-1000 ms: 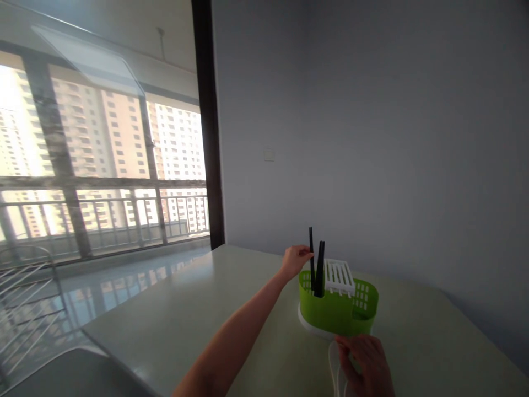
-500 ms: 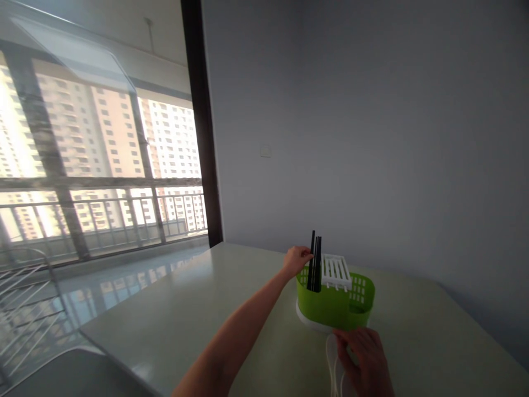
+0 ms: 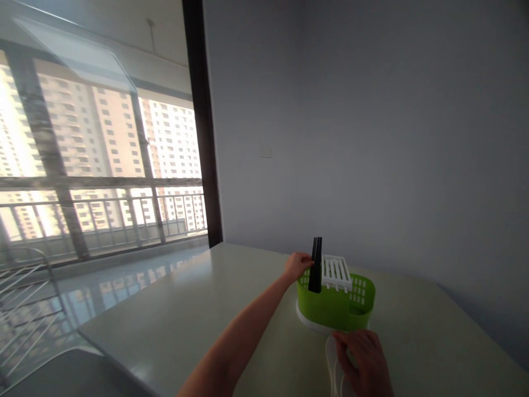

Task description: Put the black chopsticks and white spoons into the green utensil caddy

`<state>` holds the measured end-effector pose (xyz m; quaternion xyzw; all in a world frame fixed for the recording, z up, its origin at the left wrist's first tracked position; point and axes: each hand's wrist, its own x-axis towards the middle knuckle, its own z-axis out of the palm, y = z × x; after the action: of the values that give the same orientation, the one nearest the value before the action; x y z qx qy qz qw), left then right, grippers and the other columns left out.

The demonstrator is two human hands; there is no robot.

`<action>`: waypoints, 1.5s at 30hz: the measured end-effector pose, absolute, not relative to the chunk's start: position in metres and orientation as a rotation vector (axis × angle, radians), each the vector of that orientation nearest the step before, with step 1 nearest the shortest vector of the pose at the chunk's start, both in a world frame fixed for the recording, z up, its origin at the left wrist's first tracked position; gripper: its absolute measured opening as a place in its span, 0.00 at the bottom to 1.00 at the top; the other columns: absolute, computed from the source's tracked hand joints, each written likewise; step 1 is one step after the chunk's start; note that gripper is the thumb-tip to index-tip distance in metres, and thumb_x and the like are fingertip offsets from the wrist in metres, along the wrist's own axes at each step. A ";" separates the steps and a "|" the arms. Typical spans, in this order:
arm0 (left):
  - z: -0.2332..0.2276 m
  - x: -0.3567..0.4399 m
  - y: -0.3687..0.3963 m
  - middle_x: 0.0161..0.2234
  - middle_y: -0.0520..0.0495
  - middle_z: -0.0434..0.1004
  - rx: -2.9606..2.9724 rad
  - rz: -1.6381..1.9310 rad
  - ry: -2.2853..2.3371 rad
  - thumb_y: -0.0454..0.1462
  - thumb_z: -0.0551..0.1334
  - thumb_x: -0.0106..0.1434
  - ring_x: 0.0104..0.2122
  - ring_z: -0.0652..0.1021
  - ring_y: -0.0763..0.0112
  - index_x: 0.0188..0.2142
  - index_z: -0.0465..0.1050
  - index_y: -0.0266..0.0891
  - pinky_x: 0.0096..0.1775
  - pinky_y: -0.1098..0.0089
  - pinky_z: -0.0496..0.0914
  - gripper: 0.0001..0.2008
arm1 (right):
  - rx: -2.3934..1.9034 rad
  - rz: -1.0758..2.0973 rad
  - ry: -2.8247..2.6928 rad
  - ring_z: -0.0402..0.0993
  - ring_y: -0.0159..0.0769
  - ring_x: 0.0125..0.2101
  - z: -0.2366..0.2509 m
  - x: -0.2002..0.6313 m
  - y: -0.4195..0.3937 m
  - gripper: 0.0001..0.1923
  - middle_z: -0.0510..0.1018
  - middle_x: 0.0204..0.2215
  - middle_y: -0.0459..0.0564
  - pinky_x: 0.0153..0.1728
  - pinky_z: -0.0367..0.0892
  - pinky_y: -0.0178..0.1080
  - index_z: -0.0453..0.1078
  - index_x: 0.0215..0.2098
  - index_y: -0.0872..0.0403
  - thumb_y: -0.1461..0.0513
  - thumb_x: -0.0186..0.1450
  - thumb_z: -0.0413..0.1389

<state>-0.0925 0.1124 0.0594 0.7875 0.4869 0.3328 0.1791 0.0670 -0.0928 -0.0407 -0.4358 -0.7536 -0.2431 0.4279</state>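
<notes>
A green slotted cutlery holder [image 3: 335, 306] with a white grid insert [image 3: 337, 273] stands on the pale table [image 3: 198, 314]. Black chopsticks [image 3: 316, 264] stand upright in its left compartment. My left hand [image 3: 298, 265] reaches out and pinches the chopsticks near their upper part. My right hand [image 3: 363, 361] rests low on the table in front of the holder, its fingers on white utensils [image 3: 334, 364] lying there.
A grey wall stands right behind the table. Left is a large window with a dark frame [image 3: 202, 127] and a balcony railing. A white wire rack [image 3: 25, 309] stands at the lower left beside the table's edge.
The black chopsticks, spread apart a second ago, have come together into one bundle and sunk lower into the holder. My left hand followed them down slightly.
</notes>
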 end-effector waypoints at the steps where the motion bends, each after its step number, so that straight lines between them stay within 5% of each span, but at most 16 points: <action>1: 0.059 -0.093 0.112 0.34 0.51 0.80 2.236 0.937 1.367 0.46 0.60 0.55 0.34 0.77 0.70 0.42 0.75 0.44 0.32 0.74 0.68 0.17 | -1.094 -0.609 -1.880 0.71 0.30 0.27 -0.041 0.067 -0.092 0.10 0.77 0.26 0.40 0.37 0.58 0.40 0.66 0.40 0.51 0.64 0.59 0.56; 8: 0.068 -0.096 0.102 0.34 0.51 0.80 2.273 1.021 1.335 0.45 0.63 0.52 0.30 0.76 0.70 0.39 0.77 0.46 0.33 0.72 0.67 0.15 | -1.141 -0.584 -1.864 0.71 0.29 0.28 -0.046 0.074 -0.088 0.10 0.77 0.27 0.41 0.36 0.61 0.40 0.66 0.40 0.50 0.62 0.59 0.56; 14: 0.070 -0.116 0.063 0.40 0.51 0.77 2.138 1.312 1.365 0.43 0.56 0.58 0.30 0.73 0.74 0.45 0.71 0.44 0.35 0.72 0.67 0.16 | -1.333 -0.209 -1.606 0.70 0.32 0.26 -0.037 0.078 -0.094 0.09 0.77 0.27 0.44 0.33 0.65 0.41 0.69 0.38 0.49 0.56 0.61 0.52; 18: 0.033 -0.126 0.014 0.31 0.51 0.77 1.949 1.463 1.210 0.43 0.54 0.60 0.28 0.72 0.76 0.37 0.70 0.40 0.31 0.75 0.65 0.12 | -1.444 0.125 -1.386 0.71 0.34 0.27 -0.028 0.082 -0.098 0.16 0.78 0.27 0.46 0.31 0.68 0.39 0.71 0.37 0.51 0.51 0.60 0.50; 22: -0.018 -0.118 -0.029 0.20 0.55 0.72 1.941 1.110 1.154 0.42 0.55 0.58 0.21 0.69 0.77 0.32 0.71 0.39 0.25 0.77 0.61 0.10 | -1.445 0.292 -1.303 0.73 0.33 0.25 -0.022 0.085 -0.100 0.17 0.78 0.25 0.46 0.30 0.69 0.35 0.70 0.38 0.53 0.50 0.60 0.50; 29: -0.041 -0.090 -0.037 0.29 0.53 0.78 2.154 0.681 1.408 0.46 0.57 0.55 0.28 0.75 0.72 0.37 0.74 0.47 0.28 0.73 0.62 0.13 | -1.483 0.231 -1.532 0.71 0.32 0.22 -0.034 0.086 -0.094 0.15 0.79 0.27 0.47 0.25 0.68 0.36 0.71 0.36 0.51 0.52 0.61 0.48; 35: -0.040 -0.077 -0.028 0.31 0.50 0.80 2.240 0.520 1.476 0.45 0.57 0.54 0.33 0.76 0.66 0.34 0.76 0.47 0.29 0.71 0.64 0.12 | -1.526 0.028 -1.763 0.72 0.34 0.35 -0.043 0.072 -0.096 0.08 0.75 0.32 0.45 0.36 0.68 0.39 0.68 0.36 0.48 0.57 0.63 0.49; 45: -0.028 -0.113 -0.014 0.29 0.51 0.78 2.228 0.548 1.612 0.39 0.57 0.53 0.28 0.74 0.73 0.30 0.75 0.42 0.25 0.75 0.58 0.09 | -1.426 -0.074 -2.045 0.65 0.38 0.35 -0.037 0.036 -0.107 0.05 0.72 0.28 0.44 0.39 0.61 0.45 0.67 0.29 0.48 0.62 0.62 0.50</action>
<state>-0.1125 -0.0141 -0.0276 0.7831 0.5668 0.1928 0.1680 0.0362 -0.1074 -0.0368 -0.5420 -0.7774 -0.0281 0.3181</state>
